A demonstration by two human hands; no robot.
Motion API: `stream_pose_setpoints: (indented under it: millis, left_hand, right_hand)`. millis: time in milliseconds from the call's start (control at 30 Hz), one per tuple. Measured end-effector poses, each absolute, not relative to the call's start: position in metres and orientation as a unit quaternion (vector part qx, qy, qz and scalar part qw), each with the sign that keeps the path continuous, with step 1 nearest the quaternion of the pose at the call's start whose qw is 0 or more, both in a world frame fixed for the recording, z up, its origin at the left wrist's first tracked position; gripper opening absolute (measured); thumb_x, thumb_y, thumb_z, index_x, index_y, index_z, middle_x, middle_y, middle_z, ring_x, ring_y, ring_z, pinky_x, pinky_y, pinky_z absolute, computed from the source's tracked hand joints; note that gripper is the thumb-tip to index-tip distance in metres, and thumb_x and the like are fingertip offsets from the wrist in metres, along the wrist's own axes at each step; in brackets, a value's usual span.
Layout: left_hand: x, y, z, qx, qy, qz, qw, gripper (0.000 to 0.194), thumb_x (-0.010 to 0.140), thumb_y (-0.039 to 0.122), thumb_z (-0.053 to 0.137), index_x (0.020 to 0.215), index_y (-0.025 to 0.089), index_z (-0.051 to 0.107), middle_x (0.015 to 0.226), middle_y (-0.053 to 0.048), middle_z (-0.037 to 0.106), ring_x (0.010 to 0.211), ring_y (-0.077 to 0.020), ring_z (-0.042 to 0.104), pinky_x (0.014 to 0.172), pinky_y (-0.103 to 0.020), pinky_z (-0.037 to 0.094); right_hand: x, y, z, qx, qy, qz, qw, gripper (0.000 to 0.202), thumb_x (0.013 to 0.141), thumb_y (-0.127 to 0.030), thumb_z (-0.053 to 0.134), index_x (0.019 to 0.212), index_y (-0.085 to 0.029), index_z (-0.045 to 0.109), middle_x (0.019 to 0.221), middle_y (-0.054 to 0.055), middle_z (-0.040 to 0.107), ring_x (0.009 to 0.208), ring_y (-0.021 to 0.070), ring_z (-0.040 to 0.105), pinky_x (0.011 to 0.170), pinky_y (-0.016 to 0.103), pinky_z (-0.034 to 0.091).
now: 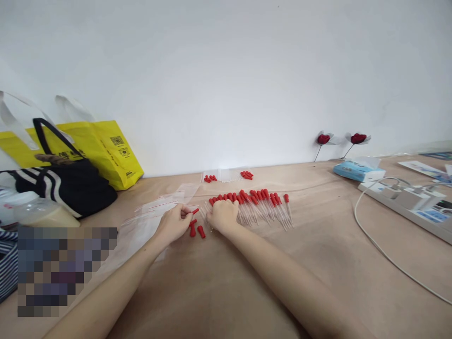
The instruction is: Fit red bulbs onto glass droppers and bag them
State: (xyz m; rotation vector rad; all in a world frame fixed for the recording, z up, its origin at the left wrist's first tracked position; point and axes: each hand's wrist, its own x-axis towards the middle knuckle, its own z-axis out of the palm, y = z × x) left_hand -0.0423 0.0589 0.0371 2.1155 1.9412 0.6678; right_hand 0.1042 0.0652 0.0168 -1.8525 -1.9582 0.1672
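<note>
My left hand (173, 223) pinches a small red rubber dropper bulb (195, 211) between thumb and fingertips, its narrow end pointing right. Loose red bulbs (201, 231) lie on the table just below that hand. Close by on the right, my right hand (223, 214) is closed, knuckles up, over the left end of a row of glass droppers (264, 209). What its fingers grip is hidden beneath the hand. The droppers lie side by side, red bulbs away from me and clear tubes toward me.
Clear zip bags (151, 214) with red lines lie left, partly under my left forearm. At the wall is a clear bag (226, 175) with red bulbs at both ends. A yellow bag (116, 155), black bag (88, 188), tissue pack (353, 172) and power strip (406, 205) stand around.
</note>
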Motion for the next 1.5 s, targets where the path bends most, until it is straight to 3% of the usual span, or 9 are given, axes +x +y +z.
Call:
stream_pose_setpoints:
  millis: [233,333,467,633,833,1267,1500]
  left_hand:
    - [-0.038,0.057,0.033,0.729,0.603,0.308,0.102,0.027,0.073,0.023,0.041,0.094,0.017,0.057,0.094,-0.003,0.064,0.08,-0.0163,0.06,0.069,-0.025,0.047]
    - [-0.028,0.046,0.029,0.744,0.554,0.354,0.117,0.026,0.077,0.029,0.04,0.091,0.018,0.059,0.093,-0.004,0.064,0.073,-0.0162,0.061,0.062,-0.025,0.048]
    - [-0.01,0.029,0.019,0.781,0.503,0.355,0.102,0.02,0.078,0.031,0.044,0.084,0.017,0.057,0.079,-0.002,0.064,0.065,-0.0148,0.059,0.06,-0.026,0.046]
    - [0.009,0.015,0.007,0.837,0.443,0.314,0.061,0.014,0.081,0.029,0.045,0.083,0.019,0.056,0.078,-0.001,0.064,0.073,-0.0169,0.058,0.068,-0.031,0.044]
    - [0.016,0.014,0.006,0.86,0.389,0.328,0.027,0.018,0.082,0.026,0.048,0.097,0.02,0.057,0.089,-0.002,0.066,0.082,-0.0184,0.059,0.078,-0.037,0.04]
    - [0.017,0.013,0.002,0.865,0.359,0.348,0.033,0.012,0.082,0.022,0.048,0.086,0.022,0.06,0.078,0.002,0.067,0.074,-0.0147,0.059,0.084,-0.038,0.034]
    - [0.017,0.009,0.004,0.864,0.338,0.373,0.002,0.011,0.082,0.023,0.048,0.082,0.021,0.059,0.071,0.002,0.067,0.066,-0.0135,0.06,0.083,-0.038,0.033]
  right_hand:
    - [0.102,0.066,0.027,-0.696,-0.683,0.093,0.202,0.021,0.071,-0.027,0.053,0.08,-0.012,0.063,0.083,0.014,0.065,0.084,0.0267,0.056,0.078,0.043,0.031]
    - [0.125,0.055,0.027,-0.674,-0.698,0.075,0.228,0.018,0.074,-0.026,0.05,0.079,-0.013,0.061,0.087,0.012,0.063,0.089,0.0244,0.053,0.078,0.039,0.033]
    - [0.181,0.03,0.013,-0.531,-0.774,0.07,0.338,0.008,0.078,-0.017,0.048,0.074,-0.015,0.055,0.083,0.007,0.058,0.074,0.015,0.053,0.066,0.026,0.039]
    - [0.238,-0.003,-0.012,-0.399,-0.83,0.03,0.388,0.014,0.083,-0.013,0.041,0.087,-0.017,0.054,0.077,0.005,0.059,0.072,0.0148,0.052,0.068,0.028,0.04]
    - [0.243,-0.01,-0.02,-0.372,-0.836,-0.007,0.403,0.027,0.083,-0.01,0.039,0.105,-0.018,0.053,0.076,0.004,0.062,0.067,0.0137,0.054,0.075,0.033,0.039]
    - [0.234,-0.012,-0.021,-0.339,-0.863,-0.042,0.372,0.029,0.082,-0.008,0.04,0.107,-0.017,0.053,0.076,0.004,0.062,0.066,0.0125,0.052,0.079,0.035,0.035]
    - [0.232,-0.014,-0.019,-0.303,-0.873,-0.055,0.379,0.032,0.081,-0.007,0.04,0.11,-0.017,0.051,0.075,0.005,0.06,0.067,0.0135,0.051,0.07,0.032,0.035]
